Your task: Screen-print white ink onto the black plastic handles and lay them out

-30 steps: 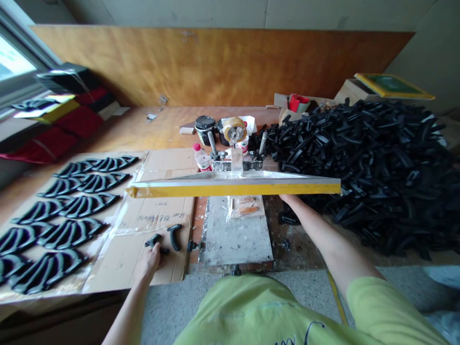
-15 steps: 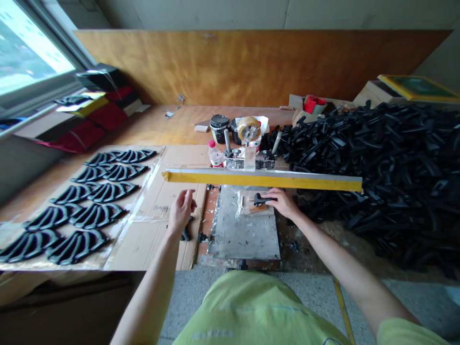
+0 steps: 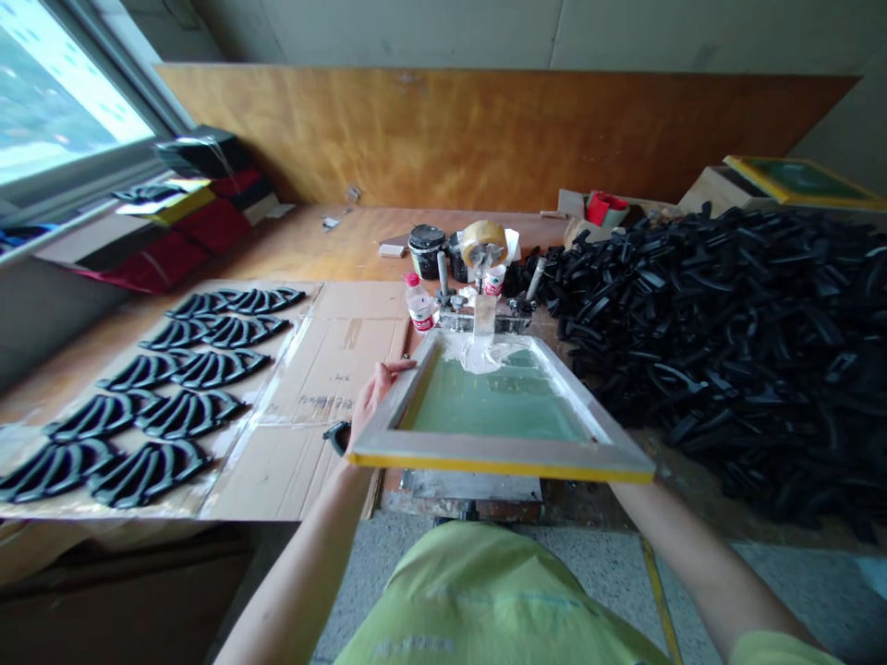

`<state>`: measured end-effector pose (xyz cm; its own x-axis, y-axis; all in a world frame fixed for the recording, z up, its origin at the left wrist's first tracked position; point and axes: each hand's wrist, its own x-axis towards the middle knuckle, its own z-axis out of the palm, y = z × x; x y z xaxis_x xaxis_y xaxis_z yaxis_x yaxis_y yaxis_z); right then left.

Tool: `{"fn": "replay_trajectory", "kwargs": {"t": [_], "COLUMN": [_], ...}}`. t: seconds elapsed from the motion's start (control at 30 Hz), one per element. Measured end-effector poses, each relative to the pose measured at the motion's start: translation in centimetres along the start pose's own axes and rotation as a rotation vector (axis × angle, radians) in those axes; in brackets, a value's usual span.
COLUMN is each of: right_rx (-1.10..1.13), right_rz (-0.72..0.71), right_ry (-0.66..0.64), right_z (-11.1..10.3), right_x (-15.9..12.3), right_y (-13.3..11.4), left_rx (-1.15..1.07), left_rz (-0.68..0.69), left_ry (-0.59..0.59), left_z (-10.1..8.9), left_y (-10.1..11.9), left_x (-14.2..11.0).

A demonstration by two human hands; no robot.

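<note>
A screen-printing frame [image 3: 499, 453] with green mesh and a yellow front edge tilts over the grey metal base plate [image 3: 471, 487]. My left hand [image 3: 370, 397] is closed at the frame's left rail, its upper fingers showing beside the edge. My right hand is hidden beneath the frame's right side; only the forearm comes out below the front corner. Whatever lies under the mesh cannot be seen. White paste [image 3: 489, 356] is smeared at the far end of the mesh. A black plastic piece [image 3: 337, 436] lies on the cardboard [image 3: 297, 369] by my left wrist.
Rows of black ribbed parts [image 3: 208, 356] lie on the left. A large heap of black plastic pieces [image 3: 748, 369] covers the right side. Behind the frame stand a red-capped bottle [image 3: 419, 305], a dark tub [image 3: 426, 249] and a roll of tape [image 3: 483, 242].
The frame has swung down from edge-on, so its mesh now shows. My left hand has moved right to its rail. My right hand, which held a black plastic piece, is now covered.
</note>
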<state>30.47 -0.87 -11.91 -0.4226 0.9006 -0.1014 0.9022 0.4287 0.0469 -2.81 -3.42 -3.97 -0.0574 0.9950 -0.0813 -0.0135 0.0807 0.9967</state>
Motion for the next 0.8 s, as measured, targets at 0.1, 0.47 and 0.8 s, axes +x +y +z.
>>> {"fn": "replay_trajectory", "kwargs": {"t": [0.1, 0.47, 0.8], "right_rx": [0.104, 0.204, 0.358], "right_rz": [0.329, 0.033, -0.403], "right_ry": [0.314, 0.187, 0.139], "right_z": [-1.6, -3.7, -4.1], "right_x": [0.9, 9.8, 4.8], "right_y": [2.7, -5.1, -4.4], "left_rx": [0.090, 0.145, 0.192], "left_rz": [-0.175, -0.281, -0.290], "left_ry": [-0.059, -0.124, -0.099], "left_z": [-0.9, -1.2, -1.4], "left_y": [-3.1, -12.8, -12.7], "left_x": [-2.1, -1.4, -1.5]}}
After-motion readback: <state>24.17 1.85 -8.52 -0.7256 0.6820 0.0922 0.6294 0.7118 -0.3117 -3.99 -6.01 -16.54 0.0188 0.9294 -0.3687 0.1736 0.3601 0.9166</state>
